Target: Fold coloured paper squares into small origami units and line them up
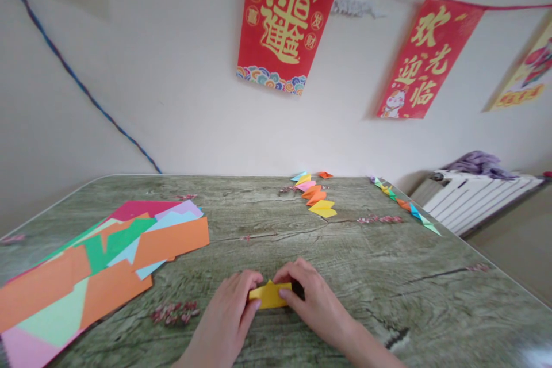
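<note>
A small yellow piece of folded paper (pixel 271 296) is held just above or on the table in front of me, with a little peak at its upper edge. My left hand (pixel 233 310) pinches its left end between thumb and fingers. At the right end, my right hand (pixel 317 299) grips it the same way, thumb on the near face. Parts of both ends are hidden by my fingers.
Coloured paper sheets (pixel 172 244) lie overlapped on the left of the wood-patterned table (pixel 259 253). Folded paper pieces (pixel 317 195) stand in a row at the back, with another folded row (pixel 403 204) along the right edge. A radiator (pixel 478 198) stands beyond.
</note>
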Demonstrator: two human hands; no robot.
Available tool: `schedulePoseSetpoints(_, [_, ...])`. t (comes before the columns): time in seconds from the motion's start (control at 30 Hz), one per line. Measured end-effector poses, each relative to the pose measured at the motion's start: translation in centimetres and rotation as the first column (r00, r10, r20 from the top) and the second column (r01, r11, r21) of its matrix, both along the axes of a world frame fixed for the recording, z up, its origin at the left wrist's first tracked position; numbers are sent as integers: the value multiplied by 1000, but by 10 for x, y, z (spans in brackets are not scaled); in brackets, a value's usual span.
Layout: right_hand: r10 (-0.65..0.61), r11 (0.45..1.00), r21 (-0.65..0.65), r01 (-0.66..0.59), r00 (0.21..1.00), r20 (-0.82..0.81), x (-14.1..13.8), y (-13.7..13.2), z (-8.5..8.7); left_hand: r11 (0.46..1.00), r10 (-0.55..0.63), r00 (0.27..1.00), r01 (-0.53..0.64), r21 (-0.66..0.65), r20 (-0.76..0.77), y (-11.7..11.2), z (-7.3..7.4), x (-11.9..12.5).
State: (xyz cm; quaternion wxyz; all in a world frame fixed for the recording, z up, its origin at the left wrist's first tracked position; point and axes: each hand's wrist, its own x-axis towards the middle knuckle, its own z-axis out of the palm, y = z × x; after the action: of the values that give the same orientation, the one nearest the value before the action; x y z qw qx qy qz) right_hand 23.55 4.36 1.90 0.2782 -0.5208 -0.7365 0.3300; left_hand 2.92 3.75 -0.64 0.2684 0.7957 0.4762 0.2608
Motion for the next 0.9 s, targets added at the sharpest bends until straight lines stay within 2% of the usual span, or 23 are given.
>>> schedulePoseSetpoints(0.07, [18, 1000, -20, -18, 1000, -13, 3, -1, 2, 1000, -29, 999, 29, -6, -24, -1, 5, -1])
schedulePoseSetpoints(0.17, [115, 993, -4, -115, 993, 3, 8, -1, 4, 997, -74, 992, 74, -1, -104, -2, 12, 0])
schedulePoseSetpoints(0.3, [188, 981, 34, -189, 982, 24, 13, 0, 6, 995, -90, 980, 95, 21, -176, 0, 13, 0])
schedulePoseSetpoints(0.43, [134, 988, 70, -138, 990, 54, 9, 1, 5, 996, -69, 968, 80, 35, -242, 2, 14, 1])
schedulePoseSetpoints(0.6, [49, 989, 128, -75, 981, 189, -1, 2, 0, 999, -26, 966, 34, 26, -259, 1, 21, 4])
schedulePoseSetpoints(0.9, [23, 983, 166, -82, 945, 327, -5, 2, -4, 1000, -11, 967, 7, -16, -255, 1, 25, 6])
